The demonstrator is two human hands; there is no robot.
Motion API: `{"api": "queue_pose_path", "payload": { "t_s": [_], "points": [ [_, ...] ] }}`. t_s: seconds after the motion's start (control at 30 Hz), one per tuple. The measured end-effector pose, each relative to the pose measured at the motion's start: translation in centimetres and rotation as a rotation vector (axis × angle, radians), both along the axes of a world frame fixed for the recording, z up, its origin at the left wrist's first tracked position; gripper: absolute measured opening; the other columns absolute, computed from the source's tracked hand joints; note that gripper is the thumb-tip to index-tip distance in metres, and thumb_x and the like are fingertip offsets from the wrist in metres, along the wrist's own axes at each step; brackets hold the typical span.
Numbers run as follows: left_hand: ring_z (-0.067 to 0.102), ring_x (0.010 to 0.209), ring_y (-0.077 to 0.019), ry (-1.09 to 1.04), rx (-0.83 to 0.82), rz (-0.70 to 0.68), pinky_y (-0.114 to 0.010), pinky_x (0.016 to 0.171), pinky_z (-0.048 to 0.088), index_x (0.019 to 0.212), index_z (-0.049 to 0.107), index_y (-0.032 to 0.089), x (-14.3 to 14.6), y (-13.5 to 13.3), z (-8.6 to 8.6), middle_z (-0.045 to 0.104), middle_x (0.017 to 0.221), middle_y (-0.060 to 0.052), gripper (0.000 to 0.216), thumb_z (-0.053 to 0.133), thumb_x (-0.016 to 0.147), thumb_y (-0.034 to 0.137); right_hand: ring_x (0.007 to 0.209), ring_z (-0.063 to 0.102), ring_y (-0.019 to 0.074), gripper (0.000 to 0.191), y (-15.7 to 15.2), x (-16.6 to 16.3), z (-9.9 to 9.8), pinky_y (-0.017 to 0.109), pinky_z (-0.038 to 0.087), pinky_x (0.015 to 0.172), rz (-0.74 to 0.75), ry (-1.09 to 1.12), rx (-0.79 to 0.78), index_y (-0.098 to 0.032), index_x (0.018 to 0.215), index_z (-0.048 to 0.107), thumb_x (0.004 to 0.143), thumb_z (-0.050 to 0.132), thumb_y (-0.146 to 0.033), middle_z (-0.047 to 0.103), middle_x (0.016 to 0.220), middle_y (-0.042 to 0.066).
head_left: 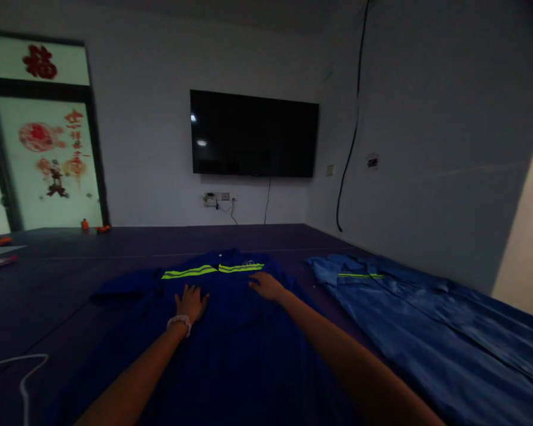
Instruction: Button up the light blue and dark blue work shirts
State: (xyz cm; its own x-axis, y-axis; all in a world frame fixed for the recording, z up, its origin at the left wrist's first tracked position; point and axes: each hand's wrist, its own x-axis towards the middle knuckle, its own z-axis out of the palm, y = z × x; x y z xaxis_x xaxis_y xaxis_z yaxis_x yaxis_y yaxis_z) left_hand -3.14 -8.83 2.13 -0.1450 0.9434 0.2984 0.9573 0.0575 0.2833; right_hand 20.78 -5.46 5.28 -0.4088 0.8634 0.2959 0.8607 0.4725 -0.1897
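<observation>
Dark blue cloth comes right up to the camera, and it's a short-sleeved shirt (231,319), spread out on the purple tabletop (160,239) with its collar end pointing away, toward the wall. Two bare forearms reach in over it! Left hand (190,305), with a pale band (179,322) around the wrist, lies on the chest just below the bright yellow-green stripe (189,272), fingers spread apart, palm down, nothing clamped between them. Over to the right hand (266,286): it's just under the other half of the stripe, fingers extended and slightly apart, angled in toward the middle of the shirt. One sleeve (122,285) stretches out to the left, beyond the left hand. Off to the right, a lighter blue garment (408,313) lies near the wall, apart from the shirt, with a thin yellow-green line of its own. A white cable (23,384) curls at the near left, and small orange items (84,225) sit at the far left edge, before a door (48,160) with red decorations. High on the back wall, a dark television (254,135) looks on.
</observation>
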Motion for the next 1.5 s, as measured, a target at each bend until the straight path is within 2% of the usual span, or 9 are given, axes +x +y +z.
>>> {"api": "queue_pose_path", "payload": {
  "t_s": [0.17,0.37,0.5,0.63,1.0,1.13,1.23,1.33,1.5],
  "points": [
    [0.028,0.131,-0.0306,0.033,0.02,-0.012,-0.056,0.101,0.024,0.116,0.054,0.018,-0.6,-1.0,-0.7,0.047,0.132,-0.014,0.04,0.037,0.086,0.036,0.125,0.037,0.0299,0.043,-1.3,-3.9,-3.8,0.045,0.031,0.1,-0.136,0.04,0.016,-0.017,0.124,0.052,0.087,0.039,-0.035,0.048,0.13,0.014],
    [0.016,0.133,-0.0374,0.148,0.172,0.34,-0.064,0.099,0.015,0.121,0.051,0.015,-4.2,-3.1,0.7,0.038,0.138,-0.018,0.043,0.038,0.082,0.028,0.128,0.027,0.0389,0.043,-2.3,1.8,-4.1,0.059,0.019,0.097,-0.715,0.071,0.165,-0.018,0.125,0.05,0.086,0.04,-0.032,0.042,0.133,0.019],
    [0.029,0.127,-0.0405,0.032,0.141,0.61,-0.059,0.091,0.032,0.121,0.048,0.005,-7.7,-4.8,1.3,0.04,0.133,-0.025,0.048,0.038,0.082,0.032,0.11,0.049,0.0353,0.042,-2.6,4.8,-4.3,0.047,0.037,0.084,-0.911,0.095,0.095,-0.014,0.117,0.055,0.085,0.046,-0.038,0.056,0.112,0.022],
    [0.055,0.102,-0.0347,-0.07,0.019,0.564,-0.043,0.074,0.046,0.104,0.057,0.004,-9.2,-6.1,1.9,0.06,0.105,-0.024,0.045,0.038,0.083,0.038,0.1,0.056,0.0304,0.033,-2.8,5.3,-4.1,0.039,0.042,0.077,-0.97,0.118,0.05,-0.012,0.107,0.06,0.086,0.046,-0.033,0.056,0.108,0.02],
    [0.064,0.083,-0.0305,-0.137,-0.026,0.592,-0.035,0.06,0.046,0.093,0.063,0.013,-10.5,-8.5,1.7,0.065,0.092,-0.019,0.036,0.036,0.085,0.036,0.09,0.063,0.0261,0.031,-3.7,7.1,-3.6,0.032,0.045,0.069,-0.925,0.186,-0.068,-0.01,0.098,0.065,0.088,0.035,-0.013,0.063,0.097,0.019],
    [0.057,0.096,-0.0327,0.022,0.252,0.613,-0.042,0.071,0.045,0.104,0.058,0.011,-9.8,-8.4,1.7,0.062,0.1,-0.019,0.032,0.041,0.083,0.028,0.095,0.06,0.0255,0.031,-3.7,6.6,-3.1,0.032,0.045,0.074,-0.881,0.208,-0.016,-0.011,0.1,0.064,0.088,0.036,-0.015,0.061,0.104,0.019],
    [0.047,0.11,-0.032,0.13,0.483,0.34,-0.048,0.087,0.038,0.11,0.056,0.012,-8.2,-6.4,1.7,0.057,0.113,-0.016,0.033,0.041,0.082,0.021,0.102,0.056,0.0211,0.03,-3.0,3.9,-2.3,0.027,0.041,0.083,-0.654,0.317,0.13,-0.015,0.107,0.062,0.089,0.038,-0.018,0.059,0.111,0.015],
    [0.053,0.104,-0.0246,-0.09,0.376,-0.109,-0.038,0.093,0.037,0.099,0.063,0.015,-5.1,-2.4,1.3,0.063,0.104,-0.011,0.026,0.046,0.079,0.015,0.101,0.057,0.0165,0.028,-0.9,-1.3,-1.7,0.022,0.039,0.086,-0.247,0.505,0.107,-0.017,0.101,0.065,0.087,0.041,-0.015,0.064,0.105,0.009],
    [0.062,0.091,-0.0195,-0.368,0.276,-0.159,-0.029,0.084,0.045,0.097,0.065,0.012,0.8,5.1,-0.2,0.068,0.098,-0.011,0.026,0.047,0.079,0.01,0.078,0.064,0.012,0.032,4.2,-9.8,-2.7,0.017,0.044,0.069,-0.18,0.526,0.032,-0.019,0.099,0.066,0.083,0.042,-0.008,0.07,0.089,0.002]
  ]
}}
